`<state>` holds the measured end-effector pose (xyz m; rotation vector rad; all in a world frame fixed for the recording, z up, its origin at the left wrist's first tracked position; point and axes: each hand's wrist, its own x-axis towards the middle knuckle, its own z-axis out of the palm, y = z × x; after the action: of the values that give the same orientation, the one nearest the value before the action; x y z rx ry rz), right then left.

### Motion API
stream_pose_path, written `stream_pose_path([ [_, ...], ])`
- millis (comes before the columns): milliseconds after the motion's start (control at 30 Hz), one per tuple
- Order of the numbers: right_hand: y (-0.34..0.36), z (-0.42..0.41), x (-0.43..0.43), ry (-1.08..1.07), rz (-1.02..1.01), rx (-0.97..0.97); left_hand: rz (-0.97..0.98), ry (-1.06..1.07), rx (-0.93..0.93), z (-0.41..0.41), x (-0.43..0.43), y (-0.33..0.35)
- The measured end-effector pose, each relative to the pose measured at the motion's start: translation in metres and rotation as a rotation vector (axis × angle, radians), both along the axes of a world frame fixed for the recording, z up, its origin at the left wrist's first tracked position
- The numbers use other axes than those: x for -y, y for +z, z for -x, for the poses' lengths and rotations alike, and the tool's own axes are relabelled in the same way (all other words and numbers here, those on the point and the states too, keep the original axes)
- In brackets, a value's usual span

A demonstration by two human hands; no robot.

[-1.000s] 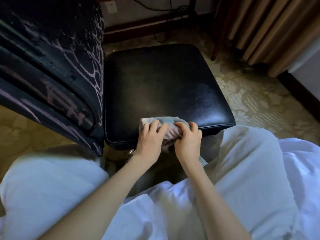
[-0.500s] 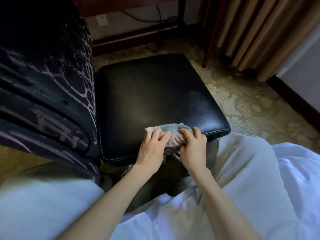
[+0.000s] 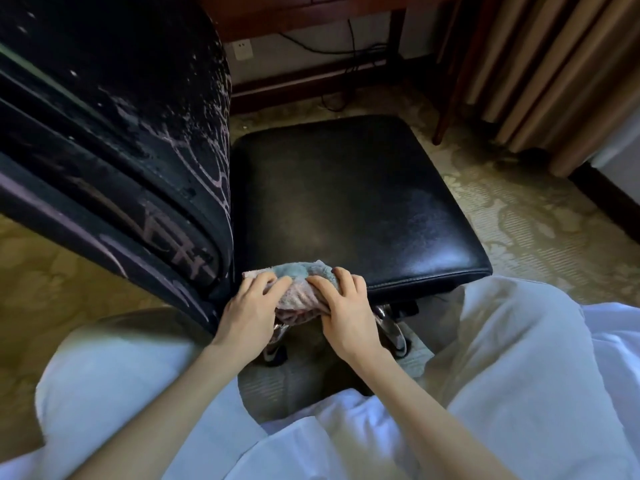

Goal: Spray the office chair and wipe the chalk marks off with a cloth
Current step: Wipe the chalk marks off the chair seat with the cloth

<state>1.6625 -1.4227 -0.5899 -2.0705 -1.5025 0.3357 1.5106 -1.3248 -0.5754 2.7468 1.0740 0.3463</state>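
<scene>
Both hands on the cloth (image 3: pixel 297 276). It sits at the near edge of the seat (image 3: pixel 346 202), left corner, just beside the backrest (image 3: pixel 114 140). Cloth is bunched: blue-grey on top, pinkish lower down, draped over the seat's front lip, with the lower part hanging below the edge btw the two hands.

L hand (image 3: pixel 250 308): palm down, forearm coming in from bottom-left, wrist roughly straight. Fingers bent and slightly apart, tips clamped onto the cloth's left part, index reaching furthest toward the middle. Thumb hidden, can't tell where it sits.

R hand (image 3: pixel 346 308): palm down, forearm in from bottom-right, wrist angled a bit inward. Fingers curled, close together, knuckles raised, clamped on the cloth's right part. Outer fingers rest at the seat edge. Thumb side runs down along the hanging fold.

Hands near each other but not touching; cloth shows in the gap.

Office chair: seat is glossy black. Backrest stands to the left and carries pale pink chalk marks (image 3: pixel 213 157) (loops, strokes) plus light speckles on the upper part. Chrome base (image 3: pixel 393 332) w/ a caster (image 3: pixel 275 355) shows under the seat, behind the hands.

Surroundings: patterned carpet (image 3: pixel 536 220), curtain (image 3: pixel 554 64) top right, wall socket (image 3: pixel 242 50) and cables (image 3: pixel 332 51) at the back. White garment (image 3: pixel 519 375) covers both knees in the foreground.
</scene>
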Motion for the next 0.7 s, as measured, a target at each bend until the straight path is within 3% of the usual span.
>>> stream_pose_path([
  [400,0.012,-0.051,0.002,-0.149,0.07,0.009,0.161,-0.019,-0.012,-0.057,0.01,0.003],
  [700,0.028,-0.055,0.017,-0.159,0.055,0.018,0.113,-0.046,-0.121,-0.069,0.022,0.027],
])
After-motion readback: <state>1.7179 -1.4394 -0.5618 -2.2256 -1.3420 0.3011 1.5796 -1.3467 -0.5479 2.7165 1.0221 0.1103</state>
